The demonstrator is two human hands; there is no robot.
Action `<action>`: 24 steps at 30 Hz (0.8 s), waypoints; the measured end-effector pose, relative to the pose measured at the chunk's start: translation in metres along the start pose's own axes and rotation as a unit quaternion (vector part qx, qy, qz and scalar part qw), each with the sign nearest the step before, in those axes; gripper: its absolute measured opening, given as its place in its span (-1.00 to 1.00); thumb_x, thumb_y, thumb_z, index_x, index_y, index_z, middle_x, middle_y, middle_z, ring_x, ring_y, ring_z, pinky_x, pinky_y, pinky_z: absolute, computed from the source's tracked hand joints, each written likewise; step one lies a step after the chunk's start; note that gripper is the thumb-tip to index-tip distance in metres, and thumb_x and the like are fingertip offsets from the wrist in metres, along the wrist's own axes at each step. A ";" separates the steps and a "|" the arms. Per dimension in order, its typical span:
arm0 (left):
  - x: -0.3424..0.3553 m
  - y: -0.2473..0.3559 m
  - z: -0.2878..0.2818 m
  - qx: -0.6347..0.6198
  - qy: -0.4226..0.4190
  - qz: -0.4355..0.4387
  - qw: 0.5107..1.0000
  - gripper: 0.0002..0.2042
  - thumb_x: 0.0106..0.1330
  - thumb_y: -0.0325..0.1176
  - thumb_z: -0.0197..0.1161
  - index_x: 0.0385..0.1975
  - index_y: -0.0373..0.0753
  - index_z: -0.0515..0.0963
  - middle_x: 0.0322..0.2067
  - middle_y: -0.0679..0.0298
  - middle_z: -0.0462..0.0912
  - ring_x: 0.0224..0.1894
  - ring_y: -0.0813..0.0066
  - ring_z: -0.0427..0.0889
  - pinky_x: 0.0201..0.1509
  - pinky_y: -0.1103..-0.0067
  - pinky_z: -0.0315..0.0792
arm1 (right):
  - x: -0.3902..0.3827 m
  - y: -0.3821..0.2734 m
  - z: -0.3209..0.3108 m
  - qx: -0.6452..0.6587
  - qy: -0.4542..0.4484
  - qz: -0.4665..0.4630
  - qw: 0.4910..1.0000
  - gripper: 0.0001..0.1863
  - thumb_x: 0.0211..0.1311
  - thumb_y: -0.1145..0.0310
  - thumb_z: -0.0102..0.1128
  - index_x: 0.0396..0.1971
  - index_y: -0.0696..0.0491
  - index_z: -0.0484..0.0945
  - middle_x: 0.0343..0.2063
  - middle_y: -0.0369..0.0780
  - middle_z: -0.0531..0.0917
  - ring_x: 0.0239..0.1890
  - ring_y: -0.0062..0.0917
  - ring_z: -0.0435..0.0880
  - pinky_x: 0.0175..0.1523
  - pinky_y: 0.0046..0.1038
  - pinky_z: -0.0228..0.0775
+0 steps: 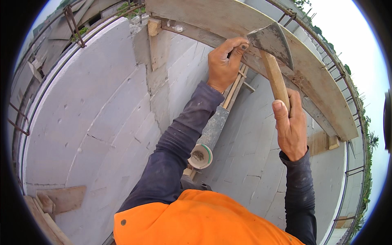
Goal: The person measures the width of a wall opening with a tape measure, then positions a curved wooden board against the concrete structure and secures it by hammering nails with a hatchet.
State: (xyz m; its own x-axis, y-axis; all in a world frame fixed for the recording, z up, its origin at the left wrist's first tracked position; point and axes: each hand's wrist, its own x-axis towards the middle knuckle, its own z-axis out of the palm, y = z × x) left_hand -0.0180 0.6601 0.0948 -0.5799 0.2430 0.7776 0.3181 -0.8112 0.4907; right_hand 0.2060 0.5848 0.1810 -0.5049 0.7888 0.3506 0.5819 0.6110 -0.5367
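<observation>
My right hand (290, 122) is wrapped round the wooden handle of a hatchet (275, 77), raised with its broad, worn metal head against the view of a long plank. That plank (196, 14) spans the top between two pale block walls. Close to the plank's lower edge, my left hand (226, 61) is closed, thumb and fingers pressed together. Whatever it may pinch is hidden or too small to make out. The hatchet head hangs just to the right of these fingertips.
Pale block walls rise at left (94, 106) and right (245, 163). Below my arms stands a pail (210, 153) with grey stuff inside, near bamboo poles (234, 90). Steel rebar (73, 26) runs along both wall tops. Wooden pieces (67, 199) are fixed at lower left.
</observation>
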 end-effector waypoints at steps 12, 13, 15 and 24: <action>-0.001 -0.001 -0.001 0.002 -0.005 0.016 1.000 -0.84 0.46 -0.37 0.35 -0.10 -0.30 0.68 -0.22 0.28 0.77 -0.16 0.62 0.64 -0.04 0.64 0.51 | -0.007 0.007 0.001 0.073 0.055 -0.086 0.992 -0.31 0.47 -0.26 0.04 0.07 0.17 0.47 -0.46 -0.24 0.55 -0.43 -0.56 0.56 -0.30 -0.43 0.43; -0.001 -0.003 -0.001 0.002 -0.006 0.022 1.000 -0.84 0.46 -0.37 0.35 -0.10 -0.30 0.69 -0.21 0.28 0.77 -0.16 0.62 0.64 -0.04 0.64 0.51 | -0.003 0.008 0.002 0.040 0.037 -0.058 0.997 -0.31 0.48 -0.27 0.03 0.06 0.17 0.47 -0.47 -0.24 0.55 -0.44 -0.56 0.56 -0.30 -0.43 0.42; -0.003 -0.004 -0.001 0.010 0.002 0.020 1.000 -0.84 0.45 -0.38 0.36 -0.09 -0.30 0.69 -0.22 0.28 0.77 -0.16 0.63 0.64 -0.05 0.64 0.51 | 0.007 0.009 0.003 -0.023 -0.004 0.000 1.000 -0.30 0.49 -0.27 0.01 0.05 0.18 0.47 -0.49 -0.25 0.56 -0.44 -0.57 0.56 -0.32 -0.42 0.40; -0.003 -0.006 -0.001 0.012 -0.003 0.036 0.999 -0.84 0.44 -0.40 0.36 -0.10 -0.32 0.68 -0.23 0.27 0.77 -0.19 0.61 0.65 -0.09 0.62 0.53 | -0.011 0.006 0.005 0.045 0.071 -0.101 0.991 -0.28 0.49 -0.28 -0.01 0.02 0.21 0.48 -0.56 -0.20 0.58 -0.45 -0.44 0.64 -0.32 -0.34 0.43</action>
State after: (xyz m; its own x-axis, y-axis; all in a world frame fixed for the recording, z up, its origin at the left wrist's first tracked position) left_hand -0.0190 0.6633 0.0890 -0.5502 0.1879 0.8136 0.3770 -0.8135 0.4429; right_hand 0.2117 0.5798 0.1705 -0.5067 0.6557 0.5597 0.4155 0.7546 -0.5079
